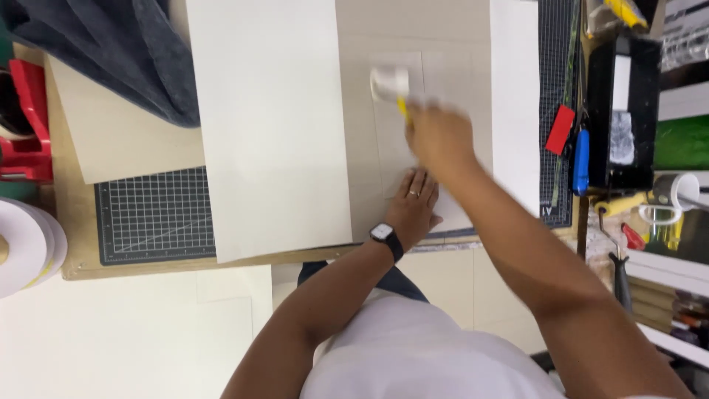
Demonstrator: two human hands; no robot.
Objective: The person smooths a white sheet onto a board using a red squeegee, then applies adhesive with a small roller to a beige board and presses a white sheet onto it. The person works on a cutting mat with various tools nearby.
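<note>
At the far left edge a red tool sits above two white rolls, with dark grey fabric draped over the upper left corner of the table. Just right of them a beige sheet overlaps a green gridded cutting mat, whose lower edge runs close along the table's front edge. A large white sheet covers the mat's right part and reaches almost to that front edge, leaving little bare surface there.

Right of it lies a pale card on the work area. The left hand, wearing a wristwatch, presses flat on the card with fingers spread narrowly, holding nothing. Just above it the right hand, blurred by motion, is closed around the yellow handle of a small roller. The roller's white head rests on the card; its handle's long axis runs from the head down and right into the fist, so the head points away from the person.

Further right a white strip of sheet lies beside a second dark mat. A red tag and a blue-handled tool lie at the mat's right edge. A black tray beyond them holds a whitish smear of paste; the space around it is crowded with tools.
</note>
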